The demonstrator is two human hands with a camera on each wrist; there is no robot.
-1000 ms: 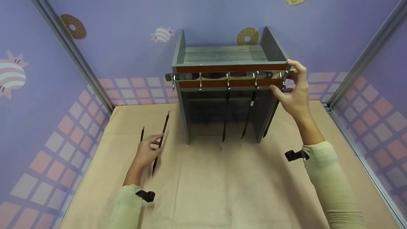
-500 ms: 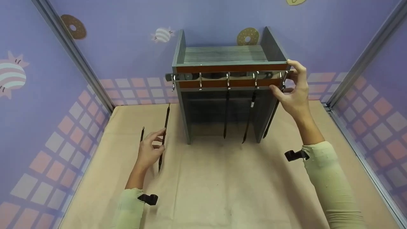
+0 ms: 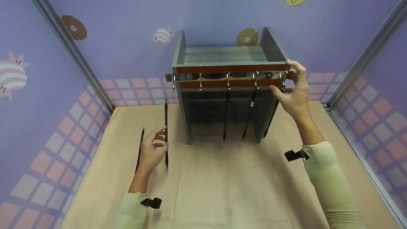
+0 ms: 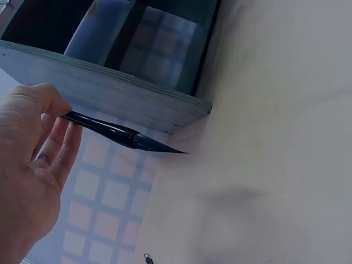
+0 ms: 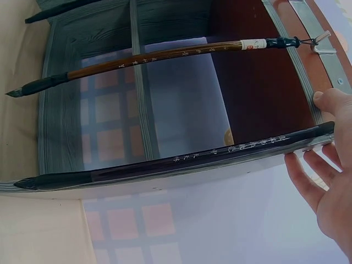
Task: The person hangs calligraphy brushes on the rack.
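Observation:
A grey wooden rack (image 3: 222, 57) stands at the back of the table, with a brown rail of metal hooks (image 3: 229, 75) across its front. Two brushes (image 3: 226, 117) (image 3: 248, 117) hang from the hooks. My left hand (image 3: 160, 140) pinches a dark brush (image 3: 166, 127) and holds it upright just left of the rack; in the left wrist view that brush (image 4: 121, 135) sticks out from under my thumb (image 4: 38, 99). My right hand (image 3: 283, 86) pinches the top of a third brush (image 3: 271, 119) at the rightmost hook. The right wrist view shows this dark brush (image 5: 181, 159) running to my fingers (image 5: 308, 170).
One more brush (image 3: 139, 149) lies on the beige table cover (image 3: 222, 190), left of my left hand. Purple patterned walls (image 3: 47, 111) close in the table on the left, back and right. A brown brush (image 5: 154, 58) hangs inside the rack.
My left hand has raised its brush and turned it from slanted to upright, moving a little toward the rack. My right hand has stayed at the rightmost hook.

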